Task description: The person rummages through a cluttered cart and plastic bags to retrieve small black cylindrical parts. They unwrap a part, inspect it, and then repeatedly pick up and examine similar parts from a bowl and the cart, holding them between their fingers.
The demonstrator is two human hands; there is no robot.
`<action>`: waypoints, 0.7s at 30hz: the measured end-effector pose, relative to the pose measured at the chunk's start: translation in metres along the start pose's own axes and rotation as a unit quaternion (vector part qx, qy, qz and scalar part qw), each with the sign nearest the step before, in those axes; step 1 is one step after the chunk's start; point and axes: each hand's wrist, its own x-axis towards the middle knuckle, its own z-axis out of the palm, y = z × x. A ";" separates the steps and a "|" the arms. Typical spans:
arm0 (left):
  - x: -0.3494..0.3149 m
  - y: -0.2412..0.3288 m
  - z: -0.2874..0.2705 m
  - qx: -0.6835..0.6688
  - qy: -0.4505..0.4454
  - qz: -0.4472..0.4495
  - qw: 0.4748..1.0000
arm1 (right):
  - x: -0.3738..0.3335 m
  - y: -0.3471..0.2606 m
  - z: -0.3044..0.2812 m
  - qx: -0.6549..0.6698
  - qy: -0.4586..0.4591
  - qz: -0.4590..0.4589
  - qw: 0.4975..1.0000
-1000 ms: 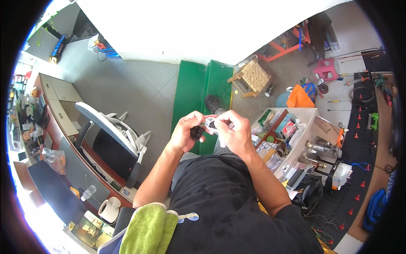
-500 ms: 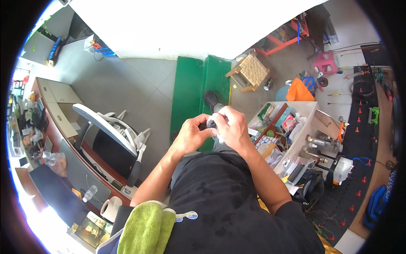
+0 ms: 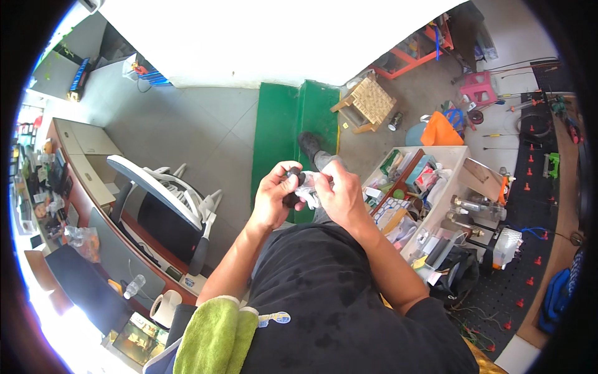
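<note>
My left hand (image 3: 270, 201) is closed around a small black object (image 3: 290, 199); parts of it show above and below my thumb, but its kind is unclear. A crumpled whitish piece (image 3: 308, 191), thin like tissue or plastic film, lies between the two hands, against the black object. The fingers of my right hand (image 3: 342, 194) are bent and pinch the whitish piece from the right. Both hands are held in front of my body, above my legs and the green step. What lies inside my curled fingers is hidden.
A cluttered open drawer unit (image 3: 460, 156) stands at my right, beside a black pegboard (image 3: 520, 249) with red hooks. Farther off is a woven stool (image 3: 372, 101). On my left are a white-backed chair (image 3: 156, 187) and a long desk (image 3: 93, 177). A green step (image 3: 274, 124) lies ahead.
My hands have moved slightly apart. More of the black object now shows in my left hand, and the whitish piece has come into view between the hands.
</note>
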 end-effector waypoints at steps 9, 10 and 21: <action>0.006 -0.018 -0.025 -0.267 0.028 -0.080 0.960 | -0.015 -0.010 -0.016 0.107 -0.050 -0.047 0.992; 0.004 -0.016 -0.024 -0.270 0.023 -0.084 0.959 | -0.017 -0.009 -0.021 0.111 -0.051 -0.032 0.992; -0.009 0.000 -0.014 -0.254 -0.046 -0.061 0.964 | -0.018 0.002 -0.037 0.183 -0.005 0.078 0.980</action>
